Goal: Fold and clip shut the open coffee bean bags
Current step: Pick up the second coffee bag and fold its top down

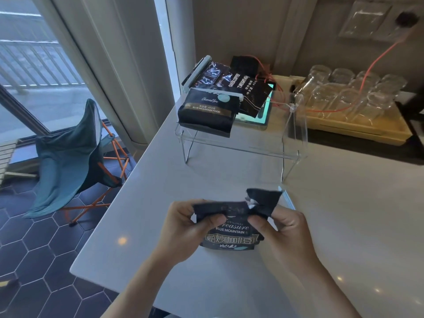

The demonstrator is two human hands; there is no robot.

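A black coffee bean bag (231,235) with "Blue Mountain" lettering stands on the white counter (160,249) in front of me. My left hand (185,226) pinches the left end of its top flap. My right hand (280,228) pinches the right end, where the torn flap sticks up. On the clear acrylic shelf (241,143) farther back lie three more black bags: the front one (207,113) and the far left one (206,74) each carry a white clip, and a third (250,92) lies to their right.
A tray of upturned glasses (344,97) sits at the back right, with an orange cable (376,58) running over it. A tablet with a lit screen (263,115) lies under the bags. A teal folding chair (68,161) stands on the floor to the left.
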